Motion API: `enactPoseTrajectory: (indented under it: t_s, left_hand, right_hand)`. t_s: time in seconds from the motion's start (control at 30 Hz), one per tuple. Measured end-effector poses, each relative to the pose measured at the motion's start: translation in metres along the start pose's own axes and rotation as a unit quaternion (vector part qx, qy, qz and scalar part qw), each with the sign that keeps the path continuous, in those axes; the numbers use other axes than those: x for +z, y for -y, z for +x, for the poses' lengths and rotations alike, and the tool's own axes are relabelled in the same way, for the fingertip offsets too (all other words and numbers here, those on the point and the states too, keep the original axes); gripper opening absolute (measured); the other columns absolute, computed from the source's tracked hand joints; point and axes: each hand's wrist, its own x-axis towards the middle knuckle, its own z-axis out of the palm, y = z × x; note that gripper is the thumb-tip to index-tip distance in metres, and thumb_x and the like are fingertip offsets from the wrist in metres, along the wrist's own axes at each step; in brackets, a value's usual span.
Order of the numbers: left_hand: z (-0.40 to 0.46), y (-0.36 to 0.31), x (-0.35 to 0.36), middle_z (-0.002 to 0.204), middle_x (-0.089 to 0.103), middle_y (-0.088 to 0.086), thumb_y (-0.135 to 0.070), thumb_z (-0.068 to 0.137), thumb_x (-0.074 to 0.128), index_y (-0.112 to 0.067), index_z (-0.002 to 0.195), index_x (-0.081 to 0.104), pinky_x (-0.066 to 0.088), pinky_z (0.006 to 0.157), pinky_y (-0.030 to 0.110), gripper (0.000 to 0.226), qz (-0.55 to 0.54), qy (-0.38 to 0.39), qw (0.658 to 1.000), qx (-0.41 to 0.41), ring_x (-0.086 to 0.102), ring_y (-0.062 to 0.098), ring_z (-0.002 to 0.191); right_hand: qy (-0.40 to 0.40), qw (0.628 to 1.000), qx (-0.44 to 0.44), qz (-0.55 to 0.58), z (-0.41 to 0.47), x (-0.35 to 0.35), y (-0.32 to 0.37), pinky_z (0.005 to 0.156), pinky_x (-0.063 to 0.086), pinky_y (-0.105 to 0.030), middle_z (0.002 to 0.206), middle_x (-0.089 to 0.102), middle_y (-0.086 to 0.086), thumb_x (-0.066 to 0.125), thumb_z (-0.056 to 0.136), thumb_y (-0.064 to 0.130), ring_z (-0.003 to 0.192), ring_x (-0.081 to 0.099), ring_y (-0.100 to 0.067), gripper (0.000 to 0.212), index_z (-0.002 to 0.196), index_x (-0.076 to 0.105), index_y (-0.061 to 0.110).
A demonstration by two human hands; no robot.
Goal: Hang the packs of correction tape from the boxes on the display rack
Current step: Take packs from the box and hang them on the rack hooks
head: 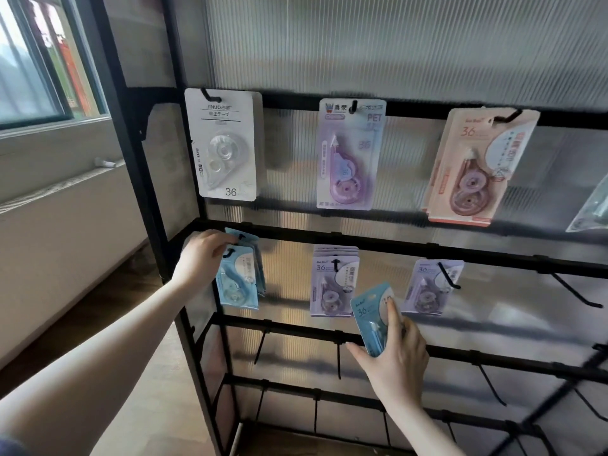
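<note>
The black display rack fills the view. On its second rail at the left hangs a stack of blue correction tape packs. My left hand grips the top of the front pack at its hook. My right hand holds another blue pack lower down, in front of the third rail, thumb on its face. Two purple stacks hang on the same rail as the blue ones.
The top rail carries a white pack, a lilac pack and pink packs; a clear bag shows at the right edge. Bare hooks jut from the lower rails. A window and radiator cover lie left.
</note>
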Motion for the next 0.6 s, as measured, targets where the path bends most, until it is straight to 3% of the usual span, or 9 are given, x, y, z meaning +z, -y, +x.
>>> enactPoseTrajectory:
  t_s: [0.2,0.4,0.6]
  left_hand:
    - [-0.011,-0.020,-0.009,0.114,0.063,0.010,0.001,0.084,0.049,-0.011,0.109,0.065,0.044,0.092,0.044,0.032,0.019,-0.066,0.997,-0.026,0.053,0.032,0.109]
    - [-0.038,-0.073,-0.002,0.116,0.062,0.010,-0.002,0.086,0.054,-0.010,0.113,0.064,0.037,0.097,0.043,0.029,0.013,-0.084,0.996,-0.032,0.050,0.032,0.113]
    - [-0.069,-0.157,0.033,0.115,0.062,0.016,0.002,0.083,0.057,-0.005,0.111,0.065,0.038,0.093,0.043,0.030,-0.002,-0.079,0.996,-0.041,0.052,0.036,0.107]
  right_hand:
    - [-0.010,0.999,0.039,0.005,0.001,-0.022,-0.024,0.084,0.044,-0.051,0.121,0.052,-0.018,0.080,0.052,0.058,0.107,0.049,-0.039,0.110,0.142,0.026,0.026]
    - [-0.020,0.998,0.054,0.023,0.003,-0.061,-0.063,0.076,0.047,-0.047,0.115,0.053,-0.021,0.040,0.063,0.083,0.098,0.053,-0.039,0.101,0.142,0.031,0.020]
    - [-0.046,0.997,0.045,0.046,0.015,-0.110,-0.130,0.070,0.047,-0.043,0.105,0.055,-0.020,0.031,0.072,0.081,0.089,0.055,-0.037,0.095,0.141,0.035,0.017]
